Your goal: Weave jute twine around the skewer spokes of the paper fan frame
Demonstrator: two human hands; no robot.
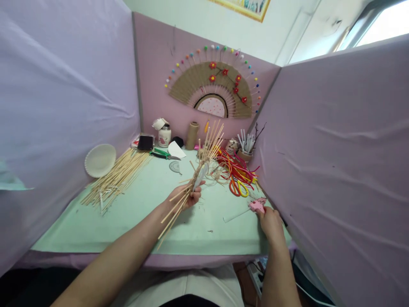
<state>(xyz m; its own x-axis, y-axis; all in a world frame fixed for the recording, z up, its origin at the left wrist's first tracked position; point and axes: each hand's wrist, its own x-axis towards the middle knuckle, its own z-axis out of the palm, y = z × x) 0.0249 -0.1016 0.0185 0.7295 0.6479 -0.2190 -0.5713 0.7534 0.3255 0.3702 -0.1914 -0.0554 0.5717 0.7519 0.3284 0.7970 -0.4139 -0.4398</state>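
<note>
My left hand (191, 197) is closed round a half-made fan of thin bamboo sticks (212, 143), held up over the middle of the table. The sticks spread out above and below a flat pale piece (200, 175) seen nearly edge-on. At the right, my right hand (271, 221) grips a pink hot glue gun (257, 205) low over the table, partly hiding its handle. Orange-and-yellow scissors (238, 187) lie beyond the glue gun, next to red and yellow pipe cleaners (236, 167).
Loose bamboo sticks (119, 172) lie at the left by a white scalloped plate (100, 160). Green-handled pliers (164, 154), a protractor (174, 167), a jar (164, 136) and a brown cord spool (192, 135) stand or lie further back. A finished fan (188, 83) hangs on the back panel.
</note>
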